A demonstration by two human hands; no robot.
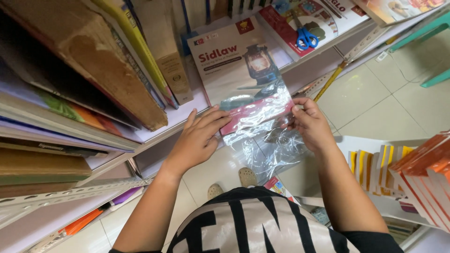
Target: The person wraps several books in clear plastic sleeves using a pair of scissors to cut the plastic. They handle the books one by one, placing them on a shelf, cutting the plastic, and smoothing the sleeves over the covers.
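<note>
I see a clear plastic sleeve (262,136) half over a lantern-cover book (236,65) | left hand (197,138) fingers flat, together, at 9 o'clock | right hand (311,124) pinching the sleeve at 3 o'clock

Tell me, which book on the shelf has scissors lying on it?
The red-and-white book at the top; blue-handled scissors lie on its cover. The lantern-cover book has none.

White shelf (180,115) runs from 8 o'clock to 1 o'clock. My book with a lantern cover (236,61) lies on it, bottom edge overhanging. At 10 o'clock, worn books (108,61) stand leaning. At 1 o'clock, blue scissors (306,37) on a red-and-white book (290,23). Tiled floor (375,98) at 3 o'clock.
</note>
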